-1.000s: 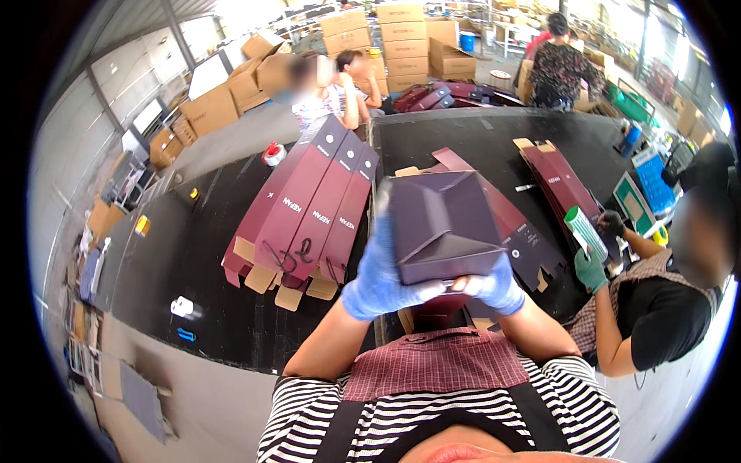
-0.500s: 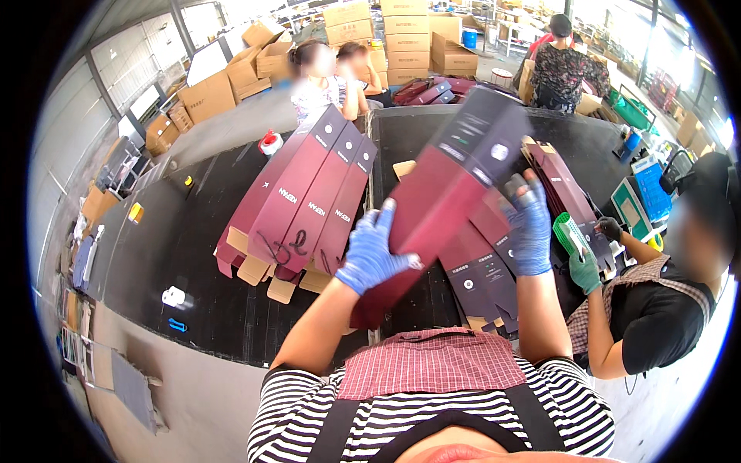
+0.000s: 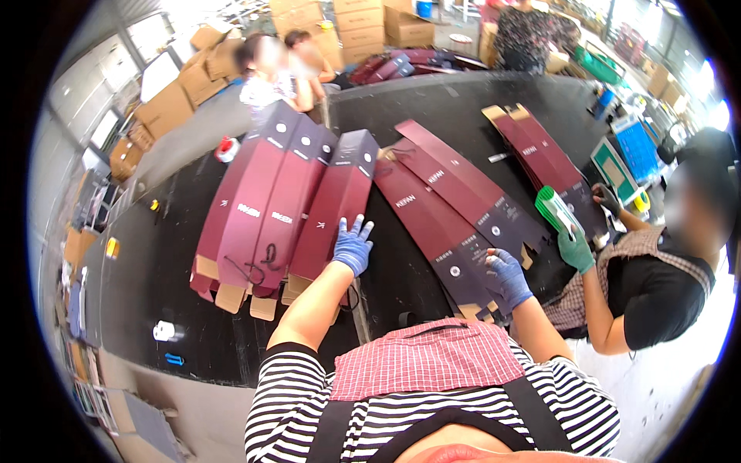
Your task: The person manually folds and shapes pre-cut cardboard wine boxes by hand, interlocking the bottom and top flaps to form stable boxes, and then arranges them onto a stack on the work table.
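My left hand point(image 3: 354, 247), in a blue glove with bare fingertips, has its fingers spread against a folded-up maroon and dark purple carton point(image 3: 328, 208). That long carton lies at the right side of a group of similar erected cartons point(image 3: 255, 201), with brown end flaps at the near end. My right hand point(image 3: 509, 279), gloved the same way, is over the dark end of a flattened maroon carton point(image 3: 432, 224); its fingers are slightly bent and apart, with nothing seen in them. Another flattened carton point(image 3: 471, 181) lies beside it.
At right a co-worker in green gloves point(image 3: 577, 251) holds a green object point(image 3: 552, 207) by more flat cartons point(image 3: 536, 150). On the black table point(image 3: 166, 270) are a tape roll point(image 3: 226, 150), a white item point(image 3: 164, 331) and a blue tool point(image 3: 175, 359). Other people sit and stand beyond.
The carton that was raised over the table now lies beside the group at left. My left hand has opened against it, and my right hand has come down to the flat cartons.
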Available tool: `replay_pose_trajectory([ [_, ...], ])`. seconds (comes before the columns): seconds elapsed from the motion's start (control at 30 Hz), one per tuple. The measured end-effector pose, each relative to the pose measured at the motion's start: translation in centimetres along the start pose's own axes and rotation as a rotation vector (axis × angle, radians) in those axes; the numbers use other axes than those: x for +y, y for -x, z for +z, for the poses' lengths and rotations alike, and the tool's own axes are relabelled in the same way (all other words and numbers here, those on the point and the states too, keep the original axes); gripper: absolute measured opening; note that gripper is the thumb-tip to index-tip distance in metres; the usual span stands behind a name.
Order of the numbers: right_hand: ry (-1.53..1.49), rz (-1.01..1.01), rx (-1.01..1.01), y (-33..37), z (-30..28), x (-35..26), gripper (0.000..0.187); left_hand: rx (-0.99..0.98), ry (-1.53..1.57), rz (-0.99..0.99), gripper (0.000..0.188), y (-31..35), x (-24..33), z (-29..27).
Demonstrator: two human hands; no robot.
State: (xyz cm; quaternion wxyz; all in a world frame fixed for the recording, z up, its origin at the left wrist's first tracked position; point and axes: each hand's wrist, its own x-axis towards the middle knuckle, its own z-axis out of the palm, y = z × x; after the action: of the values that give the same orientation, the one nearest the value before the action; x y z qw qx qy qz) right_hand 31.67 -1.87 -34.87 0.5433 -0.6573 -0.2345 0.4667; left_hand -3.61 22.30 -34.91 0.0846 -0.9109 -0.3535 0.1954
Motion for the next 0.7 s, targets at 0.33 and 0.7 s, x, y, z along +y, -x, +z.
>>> replay_pose_trajectory([
  [0.33,0.819,-0.181,0.564,-4.5,-8.8,3.6,0.062,-0.238,-0.107,-0.247,0.062,-4.7,-4.9,3.0],
  [0.7,1.168,0.068,0.353,-5.9,-10.2,4.7,0.074,-0.203,0.074,-0.411,0.073,-5.1,-6.8,3.3],
])
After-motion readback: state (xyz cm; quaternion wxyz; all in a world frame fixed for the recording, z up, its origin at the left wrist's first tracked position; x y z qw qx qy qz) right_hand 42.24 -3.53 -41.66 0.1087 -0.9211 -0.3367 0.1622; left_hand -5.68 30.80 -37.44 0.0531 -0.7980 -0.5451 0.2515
